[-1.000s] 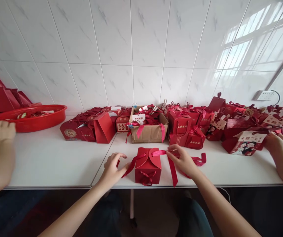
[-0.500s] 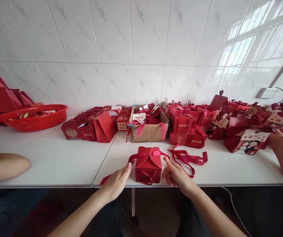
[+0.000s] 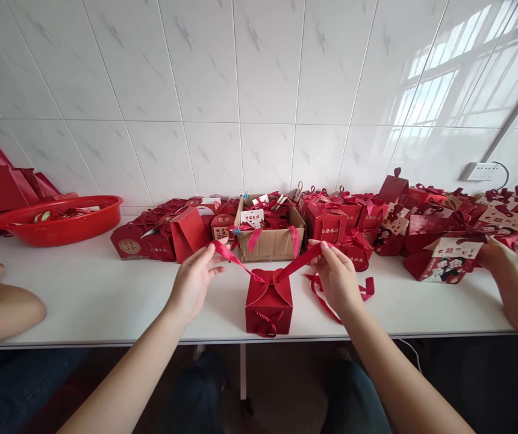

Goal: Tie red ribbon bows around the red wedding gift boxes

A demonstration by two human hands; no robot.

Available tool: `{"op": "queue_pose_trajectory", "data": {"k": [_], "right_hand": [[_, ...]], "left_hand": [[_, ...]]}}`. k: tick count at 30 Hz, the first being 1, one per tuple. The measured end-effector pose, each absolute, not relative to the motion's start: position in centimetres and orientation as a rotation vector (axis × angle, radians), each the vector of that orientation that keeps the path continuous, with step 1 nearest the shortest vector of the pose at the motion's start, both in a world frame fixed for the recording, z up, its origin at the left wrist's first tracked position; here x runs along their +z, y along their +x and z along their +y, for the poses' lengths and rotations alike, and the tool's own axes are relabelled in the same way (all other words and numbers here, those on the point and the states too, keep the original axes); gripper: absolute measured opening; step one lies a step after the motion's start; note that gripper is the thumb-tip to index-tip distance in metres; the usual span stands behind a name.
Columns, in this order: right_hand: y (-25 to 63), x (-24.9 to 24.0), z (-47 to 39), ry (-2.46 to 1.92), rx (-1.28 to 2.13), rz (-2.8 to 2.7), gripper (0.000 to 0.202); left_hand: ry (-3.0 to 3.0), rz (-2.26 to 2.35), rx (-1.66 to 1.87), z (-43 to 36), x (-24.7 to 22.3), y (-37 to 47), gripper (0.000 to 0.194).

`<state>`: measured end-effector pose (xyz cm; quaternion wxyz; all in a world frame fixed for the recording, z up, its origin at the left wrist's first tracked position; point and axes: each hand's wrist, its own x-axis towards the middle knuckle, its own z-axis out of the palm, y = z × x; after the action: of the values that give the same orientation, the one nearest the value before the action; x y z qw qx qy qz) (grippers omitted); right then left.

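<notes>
A small red gift box (image 3: 268,304) stands upright near the table's front edge, its curved top flaps folded together and a twisted red cord on its front. A red ribbon (image 3: 299,260) threads through the top. My left hand (image 3: 196,278) pinches one ribbon end up and left of the box. On the other side my right hand (image 3: 337,271) pinches the other end, raised to the upper right. Both ends are stretched in a V. Behind my right hand, more loose red ribbon (image 3: 367,289) lies on the table.
Behind stands a cardboard box (image 3: 270,244) of ribbons and cards, with red gift boxes (image 3: 326,222) on both sides. A red plastic basket (image 3: 60,226) sits left. A person's arm (image 3: 6,310) rests at left; another person's hand (image 3: 505,256) is at right.
Both my hands have risen from beside the box, lifting the ribbon ends upward and outward. The view has shifted slightly. The hand at far right still touches a box with a printed couple.
</notes>
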<state>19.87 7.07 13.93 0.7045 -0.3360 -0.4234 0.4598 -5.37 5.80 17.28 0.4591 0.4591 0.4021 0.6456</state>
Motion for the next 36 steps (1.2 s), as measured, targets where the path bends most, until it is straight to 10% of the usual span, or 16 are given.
{"op": "queue_pose_trajectory", "data": {"k": [36], "right_hand": [[18.1,24.7,7.8,-0.611,0.931,-1.517,0.037]], "left_hand": [[1.663,0.764,1.482,7.9,26.5,-0.7,0.030]]}}
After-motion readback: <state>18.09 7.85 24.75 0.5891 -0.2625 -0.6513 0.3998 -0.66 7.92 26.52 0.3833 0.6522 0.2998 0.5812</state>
